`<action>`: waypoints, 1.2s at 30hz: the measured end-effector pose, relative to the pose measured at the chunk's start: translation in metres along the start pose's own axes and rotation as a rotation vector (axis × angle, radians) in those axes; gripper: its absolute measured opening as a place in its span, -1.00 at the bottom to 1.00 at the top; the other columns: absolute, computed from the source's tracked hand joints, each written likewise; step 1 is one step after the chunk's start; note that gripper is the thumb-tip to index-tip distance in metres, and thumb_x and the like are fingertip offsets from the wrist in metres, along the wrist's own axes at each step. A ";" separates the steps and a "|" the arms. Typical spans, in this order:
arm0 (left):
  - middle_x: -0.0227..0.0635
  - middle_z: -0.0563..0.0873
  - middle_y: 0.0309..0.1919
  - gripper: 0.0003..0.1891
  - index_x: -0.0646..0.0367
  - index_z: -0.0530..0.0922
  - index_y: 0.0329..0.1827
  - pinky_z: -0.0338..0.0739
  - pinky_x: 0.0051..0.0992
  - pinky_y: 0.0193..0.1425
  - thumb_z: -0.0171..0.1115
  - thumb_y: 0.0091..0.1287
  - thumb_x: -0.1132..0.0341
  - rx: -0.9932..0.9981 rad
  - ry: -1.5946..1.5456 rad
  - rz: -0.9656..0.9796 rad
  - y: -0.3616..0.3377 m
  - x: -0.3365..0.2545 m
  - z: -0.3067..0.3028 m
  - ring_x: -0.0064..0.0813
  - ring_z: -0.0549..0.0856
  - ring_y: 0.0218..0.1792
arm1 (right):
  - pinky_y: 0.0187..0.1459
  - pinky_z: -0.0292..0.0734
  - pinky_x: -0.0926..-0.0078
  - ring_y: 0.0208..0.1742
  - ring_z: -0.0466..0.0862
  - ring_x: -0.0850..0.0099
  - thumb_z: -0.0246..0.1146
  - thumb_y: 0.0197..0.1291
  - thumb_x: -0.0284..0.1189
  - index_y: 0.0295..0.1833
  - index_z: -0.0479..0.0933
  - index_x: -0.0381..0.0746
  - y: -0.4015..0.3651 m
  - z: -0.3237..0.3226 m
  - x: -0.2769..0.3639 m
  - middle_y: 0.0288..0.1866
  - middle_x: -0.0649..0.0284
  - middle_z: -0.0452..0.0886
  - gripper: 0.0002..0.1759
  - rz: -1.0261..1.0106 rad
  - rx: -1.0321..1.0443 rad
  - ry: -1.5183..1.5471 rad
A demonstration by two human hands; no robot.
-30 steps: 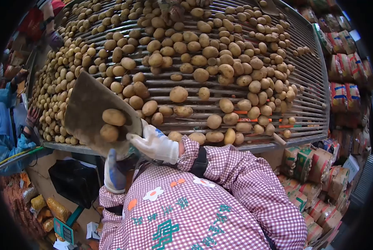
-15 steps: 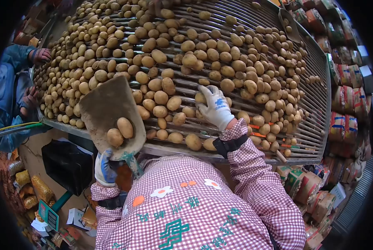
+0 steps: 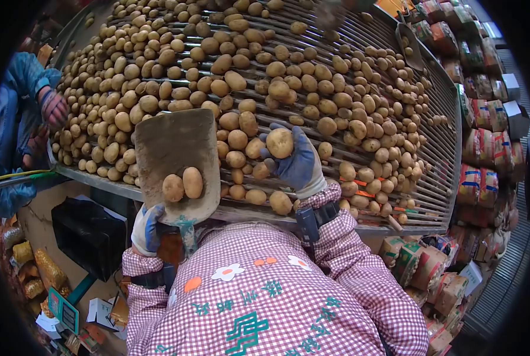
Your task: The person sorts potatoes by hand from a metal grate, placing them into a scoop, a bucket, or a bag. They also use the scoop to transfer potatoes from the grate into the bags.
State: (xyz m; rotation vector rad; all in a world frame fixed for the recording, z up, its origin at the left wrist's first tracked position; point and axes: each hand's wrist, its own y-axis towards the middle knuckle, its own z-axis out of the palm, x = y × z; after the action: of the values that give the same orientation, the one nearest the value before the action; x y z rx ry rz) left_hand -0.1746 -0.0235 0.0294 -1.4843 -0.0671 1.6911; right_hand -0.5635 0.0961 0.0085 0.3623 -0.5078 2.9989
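A metal scoop (image 3: 179, 139) with two potatoes (image 3: 182, 184) in it rests over the front edge of the slatted sorting table (image 3: 422, 221). My left hand (image 3: 148, 230), in a white and blue glove, grips the scoop's near left side. Palm up, my gloved right hand (image 3: 297, 160) holds a single round potato (image 3: 280, 143) above the slats, its fingers curled around it. Many potatoes of different sizes lie on the slats around both hands.
At the left edge, a co-worker's gloved hand (image 3: 54, 108) is beside the potatoes. Another scoop (image 3: 408, 47) lies at the far right corner. A black bag (image 3: 90, 237) is below the table at left. Stacked sacks (image 3: 478, 145) stand along the right.
My right hand has turned palm up and lifted a potato, moving slightly left. The scoop has shifted right and straightened, with its two potatoes now side by side.
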 end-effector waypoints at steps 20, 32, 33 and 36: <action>-0.28 0.72 0.06 -0.64 0.30 0.53 0.30 0.58 -0.45 0.16 0.06 0.59 0.26 0.066 0.023 0.016 0.018 -0.002 -0.013 -0.44 0.70 0.02 | 0.39 0.45 0.21 0.37 0.56 0.05 0.25 0.43 -0.30 0.41 0.44 -0.32 0.058 0.028 -0.025 0.34 -0.12 0.53 -0.47 -0.516 -0.195 -1.654; -0.27 0.72 0.01 -0.66 0.30 0.54 0.28 0.56 -0.41 0.19 0.06 0.58 0.29 0.101 0.322 0.100 0.020 -0.007 -0.022 -0.43 0.67 0.01 | 0.29 0.50 0.18 0.23 0.60 0.08 0.22 0.41 -0.38 0.35 0.48 -0.23 0.086 -0.003 -0.027 0.21 -0.05 0.57 -0.56 -0.496 -0.397 -1.799; -0.27 0.72 0.01 -0.65 0.31 0.54 0.28 0.56 -0.41 0.18 0.05 0.59 0.29 0.092 0.353 0.124 0.020 -0.007 -0.021 -0.43 0.67 0.00 | 0.26 0.52 0.28 0.19 0.62 0.22 0.17 0.45 -0.39 0.34 0.49 -0.26 0.078 0.008 -0.027 0.19 0.02 0.60 -0.59 -0.483 -0.357 -1.436; -0.29 0.73 0.04 -0.65 0.32 0.55 0.27 0.58 -0.42 0.15 0.05 0.59 0.27 0.107 0.221 0.095 0.022 -0.009 -0.016 -0.45 0.69 0.00 | 0.12 0.60 0.47 0.05 0.66 0.46 0.04 0.57 -0.39 0.31 0.51 -0.34 0.061 0.025 -0.027 0.14 0.16 0.66 -0.64 -0.504 -0.253 -1.133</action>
State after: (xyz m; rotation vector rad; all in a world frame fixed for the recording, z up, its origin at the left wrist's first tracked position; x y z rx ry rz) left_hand -0.1747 -0.0505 0.0195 -1.6041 0.2127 1.5685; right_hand -0.5393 0.0292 0.0053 1.8218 -0.6809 1.9617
